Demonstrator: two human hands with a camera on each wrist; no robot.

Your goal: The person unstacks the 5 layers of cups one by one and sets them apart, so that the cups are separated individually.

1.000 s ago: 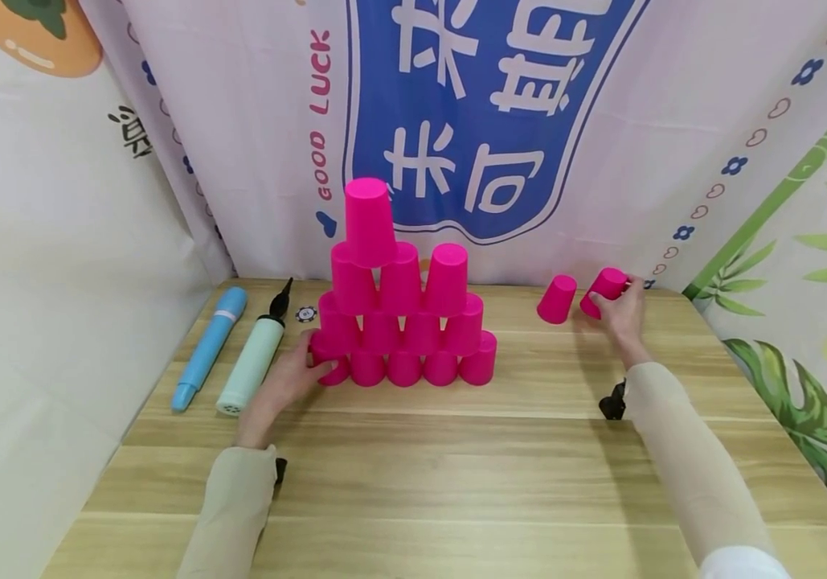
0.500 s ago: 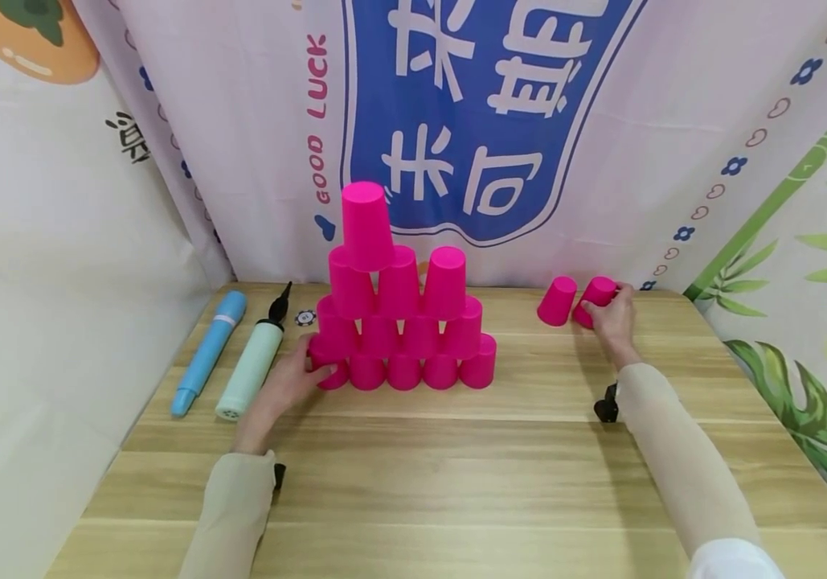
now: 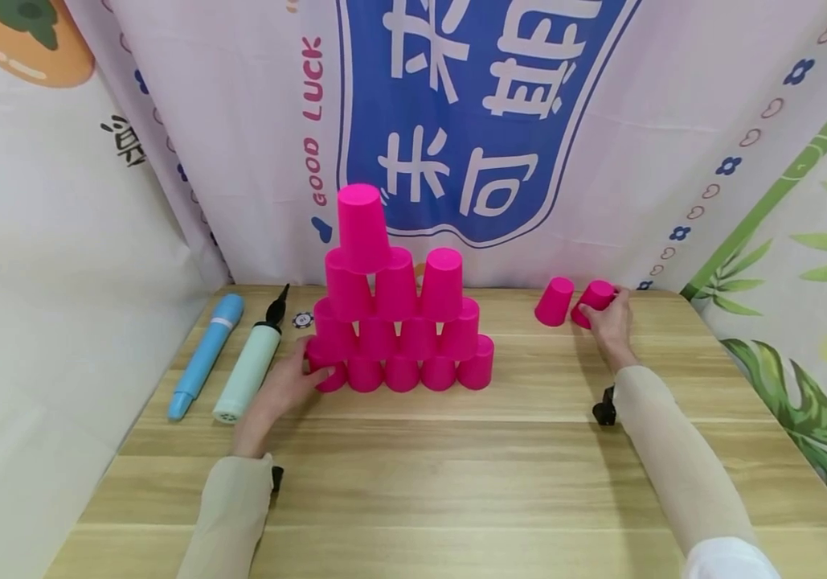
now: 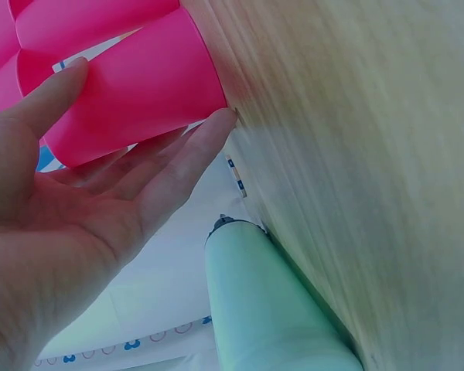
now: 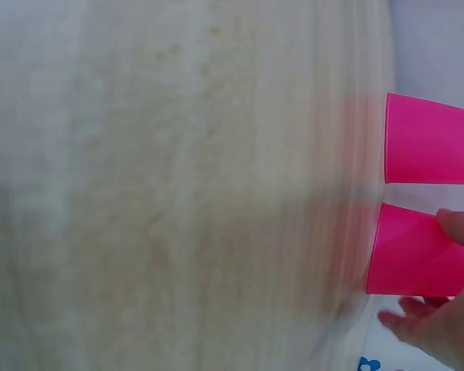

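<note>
Upside-down pink cups (image 3: pixel 402 374) stand stacked in a four-level pyramid at the back left of the table. A single cup (image 3: pixel 362 229) tops it, over the left side of the three-cup third row. My left hand (image 3: pixel 286 386) holds the leftmost bottom cup (image 4: pixel 147 85), thumb on one side and fingers along the other. At the back right, my right hand (image 3: pixel 612 326) grips another upside-down pink cup (image 5: pixel 417 251) between thumb and fingers, its rim down at the table. Just left of it stands a similar cup (image 3: pixel 554 301), a narrow gap between them.
Left of the pyramid lie a light-blue tube-shaped thing (image 3: pixel 206 354) and a pale green hand pump (image 3: pixel 248 374) with a black nozzle. A small round black-and-white chip (image 3: pixel 303 320) lies behind my left hand. A printed curtain (image 3: pixel 254 161) hangs behind the wooden table (image 3: pixel 442 482).
My right hand has brought its cup a little left and down, closer to the standing cup. My left hand stays on the pyramid's bottom-left cup.
</note>
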